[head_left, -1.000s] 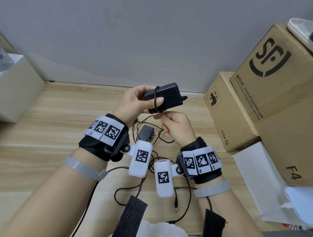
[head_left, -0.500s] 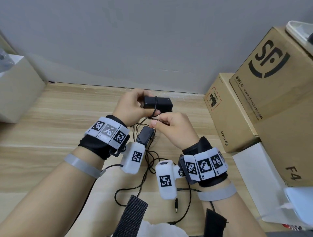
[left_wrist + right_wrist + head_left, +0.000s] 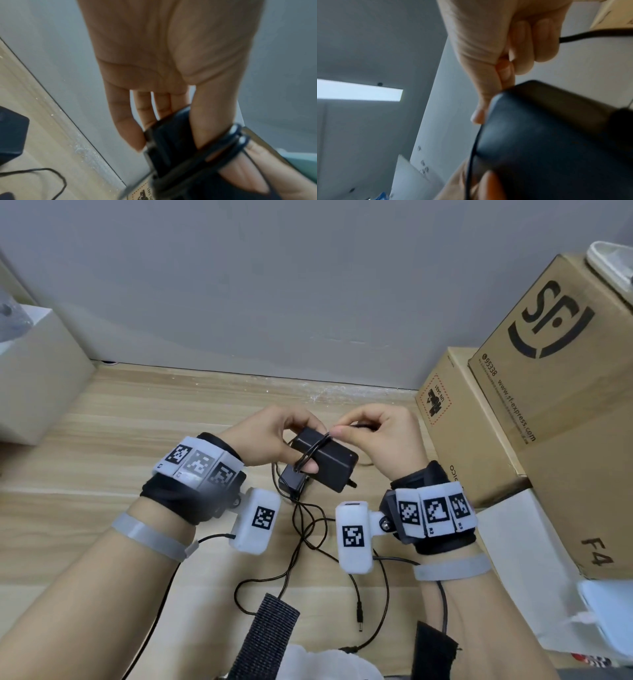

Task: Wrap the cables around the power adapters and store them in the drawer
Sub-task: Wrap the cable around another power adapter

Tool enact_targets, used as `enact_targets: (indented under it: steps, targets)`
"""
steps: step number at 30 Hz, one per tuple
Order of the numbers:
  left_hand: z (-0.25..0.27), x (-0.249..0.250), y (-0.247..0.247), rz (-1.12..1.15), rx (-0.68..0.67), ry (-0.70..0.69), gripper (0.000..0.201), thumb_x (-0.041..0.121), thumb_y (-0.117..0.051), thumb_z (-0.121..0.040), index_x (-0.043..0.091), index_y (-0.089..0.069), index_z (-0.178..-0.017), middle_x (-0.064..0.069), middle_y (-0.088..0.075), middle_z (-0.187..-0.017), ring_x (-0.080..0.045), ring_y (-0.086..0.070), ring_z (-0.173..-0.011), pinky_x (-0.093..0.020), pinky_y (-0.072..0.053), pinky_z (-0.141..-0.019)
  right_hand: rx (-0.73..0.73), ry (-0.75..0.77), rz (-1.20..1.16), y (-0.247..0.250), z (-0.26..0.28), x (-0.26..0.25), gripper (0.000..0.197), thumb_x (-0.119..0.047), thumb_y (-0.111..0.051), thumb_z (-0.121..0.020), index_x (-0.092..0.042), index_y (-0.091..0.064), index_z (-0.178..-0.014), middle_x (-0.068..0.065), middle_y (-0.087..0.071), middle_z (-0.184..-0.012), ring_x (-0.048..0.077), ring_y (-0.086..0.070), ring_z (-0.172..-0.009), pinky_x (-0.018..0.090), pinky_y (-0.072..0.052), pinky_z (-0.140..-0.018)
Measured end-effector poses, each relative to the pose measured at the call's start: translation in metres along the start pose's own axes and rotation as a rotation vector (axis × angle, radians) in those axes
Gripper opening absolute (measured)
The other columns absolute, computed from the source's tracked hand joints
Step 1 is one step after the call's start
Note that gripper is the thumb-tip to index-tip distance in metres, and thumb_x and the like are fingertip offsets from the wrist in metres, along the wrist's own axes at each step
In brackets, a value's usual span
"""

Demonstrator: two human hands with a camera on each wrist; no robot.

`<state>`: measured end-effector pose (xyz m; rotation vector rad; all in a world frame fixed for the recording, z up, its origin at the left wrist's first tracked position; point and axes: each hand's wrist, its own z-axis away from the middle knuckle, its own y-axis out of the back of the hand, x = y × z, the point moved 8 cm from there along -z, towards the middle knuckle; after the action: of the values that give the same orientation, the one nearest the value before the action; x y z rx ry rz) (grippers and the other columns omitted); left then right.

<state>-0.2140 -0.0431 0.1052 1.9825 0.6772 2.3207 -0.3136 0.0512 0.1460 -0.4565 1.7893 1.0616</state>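
My left hand (image 3: 295,442) grips a black power adapter (image 3: 329,462) just above the wooden table (image 3: 102,474), thumb on its near face. Two turns of its thin black cable (image 3: 230,142) cross the adapter (image 3: 169,143) and my thumb. My right hand (image 3: 338,433) pinches the cable at the adapter's top edge, thumb against forefinger; the right wrist view shows this pinch on the cable (image 3: 473,148) beside the adapter (image 3: 547,135). A second black adapter (image 3: 292,482) lies on the table under it, amid loose cable (image 3: 308,529) ending in a barrel plug (image 3: 359,618). No drawer shows.
A large SF cardboard box (image 3: 565,392) and a smaller carton (image 3: 459,436) stand close on the right, with a white sheet (image 3: 513,563) below them. A white box (image 3: 37,378) sits at the left. A grey wall closes the table's far edge.
The adapter has come down lower and turned. My right hand has swung from beneath it up to its top right edge, laying another turn of cable round it.
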Motion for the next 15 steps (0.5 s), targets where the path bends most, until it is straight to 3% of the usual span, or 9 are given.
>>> enact_targets:
  steps: [2, 5, 7, 8, 10, 11, 15]
  targets:
    - [0.003, 0.004, 0.0, 0.103, -0.058, -0.019, 0.041, 0.011, -0.085, -0.054, 0.032, -0.065, -0.084, 0.016, -0.067, -0.083, 0.004, -0.06, -0.081, -0.017, -0.048, -0.071, 0.029, -0.005, -0.038, 0.008, -0.002, 0.006, 0.017, -0.014, -0.074, -0.073, -0.028, -0.069, -0.067, -0.013, -0.066, -0.068, -0.003, -0.059, -0.064, 0.014, -0.048, -0.068]
    - [0.004, 0.018, 0.007, 0.318, -0.026, -0.128, 0.045, 0.027, -0.087, -0.042, 0.037, -0.069, -0.082, 0.016, -0.069, -0.083, 0.002, -0.063, -0.08, -0.013, -0.05, -0.068, 0.04, -0.028, -0.031, 0.008, -0.005, 0.018, 0.01, -0.018, -0.068, -0.08, -0.028, -0.07, -0.079, -0.012, -0.068, -0.076, 0.004, -0.062, -0.076, 0.025, -0.05, -0.078]
    - [0.002, 0.024, 0.011, 0.45, 0.029, -0.199, 0.05, 0.039, -0.09, -0.038, 0.03, -0.071, -0.084, 0.013, -0.07, -0.082, 0.0, -0.064, -0.075, -0.013, -0.051, -0.063, 0.034, -0.042, -0.038, 0.001, -0.006, 0.022, 0.01, -0.021, -0.063, -0.079, -0.027, -0.07, -0.082, -0.016, -0.067, -0.074, 0.002, -0.061, -0.075, 0.026, -0.049, -0.074]
    - [0.001, 0.027, 0.012, 0.512, 0.052, -0.217, 0.054, 0.041, -0.09, -0.039, 0.025, -0.07, -0.086, 0.01, -0.07, -0.082, -0.002, -0.065, -0.074, -0.014, -0.052, -0.061, 0.02, -0.058, -0.035, -0.002, -0.006, 0.023, 0.014, -0.018, -0.061, -0.08, -0.029, -0.068, -0.074, -0.022, -0.063, -0.064, -0.004, -0.057, -0.066, 0.023, -0.045, -0.067]
    - [-0.002, 0.028, 0.015, 0.602, 0.101, -0.22, 0.058, 0.04, -0.09, -0.04, 0.019, -0.067, -0.088, 0.007, -0.071, -0.082, -0.007, -0.066, -0.075, -0.02, -0.054, -0.061, -0.023, -0.109, -0.002, -0.009, -0.003, 0.026, 0.033, -0.014, -0.059, -0.086, -0.031, -0.058, -0.058, -0.023, -0.05, -0.042, -0.005, -0.045, -0.047, 0.02, -0.031, -0.056]
    - [-0.003, 0.028, 0.017, 0.622, 0.131, -0.216, 0.059, 0.038, -0.09, -0.041, 0.017, -0.066, -0.09, 0.005, -0.071, -0.082, -0.008, -0.067, -0.075, -0.021, -0.055, -0.061, -0.053, -0.124, -0.003, -0.014, -0.002, 0.027, 0.032, -0.016, -0.056, -0.089, -0.03, -0.059, -0.059, -0.023, -0.048, -0.039, -0.004, -0.043, -0.044, 0.018, -0.028, -0.054]
    - [-0.005, 0.02, 0.024, 0.575, 0.292, -0.132, 0.039, 0.014, -0.078, -0.058, 0.016, -0.061, -0.093, 0.007, -0.07, -0.079, -0.01, -0.067, -0.073, -0.025, -0.056, -0.062, -0.148, -0.104, 0.027, -0.03, 0.005, 0.021, 0.022, -0.018, -0.05, -0.093, -0.013, -0.071, -0.089, -0.027, -0.048, -0.04, -0.011, -0.047, -0.046, 0.014, -0.028, -0.057]
